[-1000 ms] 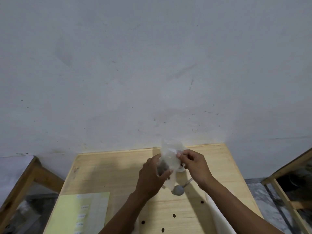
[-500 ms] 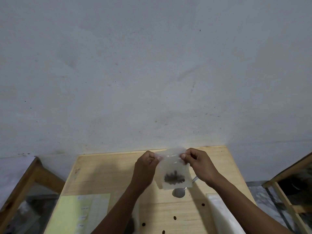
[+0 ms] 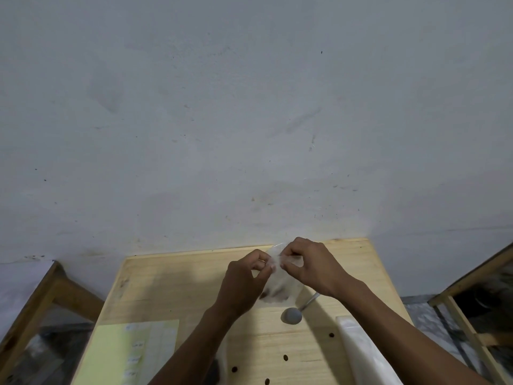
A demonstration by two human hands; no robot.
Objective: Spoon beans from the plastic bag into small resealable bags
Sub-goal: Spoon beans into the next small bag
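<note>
At the near left of the pale wooden table (image 3: 172, 276) lies a yellow sheet with a clear bag of small labels on it (image 3: 130, 354); it plays no part in the step in hand.

Left hand (image 3: 244, 284): fingers curled, thumb and forefinger pinching the top edge of the small clear resealable bag (image 3: 280, 287) at its left end. Right hand (image 3: 311, 265): fingers likewise curled, pinching the same top edge directly beside the left. Both grips are closed on the bag; neither holds anything else.

The bag hangs from the two pinches, above the table's far middle. A dark cluster of beans (image 3: 274, 293) sits in its lower part, below and between the hands, well clear of the mouth. The image is blurred here, so whether the seal strip is already mated cannot be told.

Judgement: the step in hand is sealing the filled bag. To do it well, keep the bag upright so the beans stay at the bottom, align both lips of the strip, and press along it end to end, leaving no gap.

The metal spoon with round bowl (image 3: 291, 315) lies on the table just below the bag, untouched. At the near right lies a white plastic bag (image 3: 363, 354), partly behind the right forearm.
</note>
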